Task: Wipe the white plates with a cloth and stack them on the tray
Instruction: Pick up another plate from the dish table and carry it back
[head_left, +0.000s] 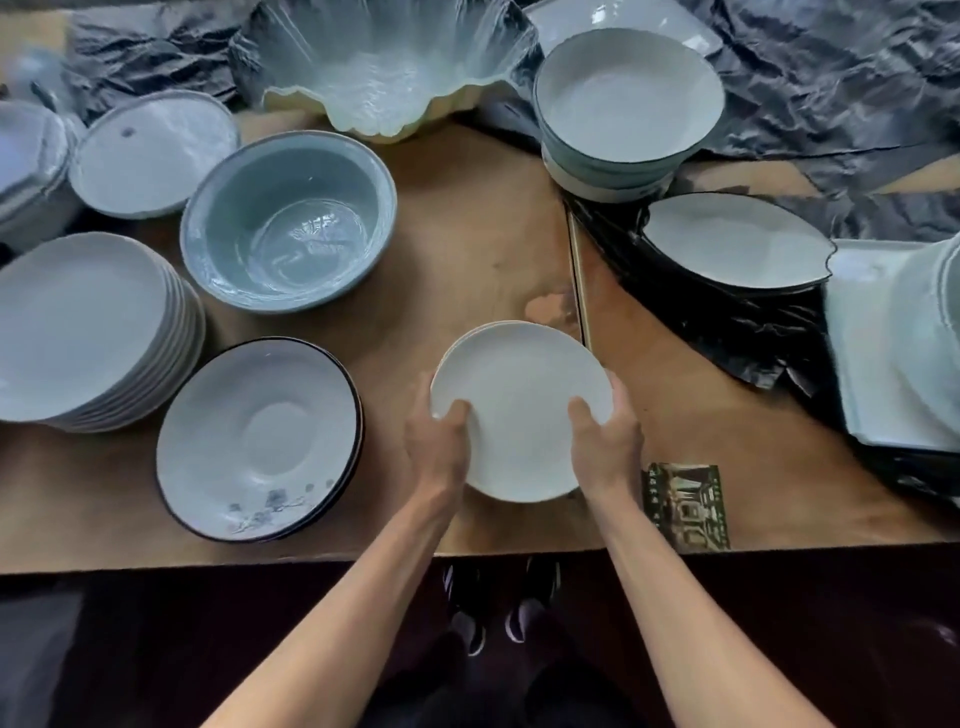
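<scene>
Both hands hold a small stack of round white ceramic plates (519, 410) over the brown wooden table (467, 234), close to its near edge. The left hand (436, 447) grips the stack's left rim, thumb curled onto the top plate's face and fingers hidden beneath. The right hand (608, 441) grips the right rim the same way, thumb on top and fingers wrapped under the edge. A second rim shows just behind the top plate's far edge, so at least two plates are in the stack.

Left of the held stack sits a pile of shallow white dishes with dark rims and a faint floral print (260, 441). Farther left of the stack stands a tall stack of plain white plates (88, 322). Beyond and to the left of the held plates rests a deep pale blue-green ceramic bowl (288, 223). Beyond and to the right of them rises a stack of white bowls with dark rims (628, 98). A leaf-shaped white dish with a black edge (727, 244) lies on crumpled black plastic sheeting (831, 104), to the right of the held plates. Just right of them, at the table's near edge, lies a dark printed card (685, 506).
</scene>
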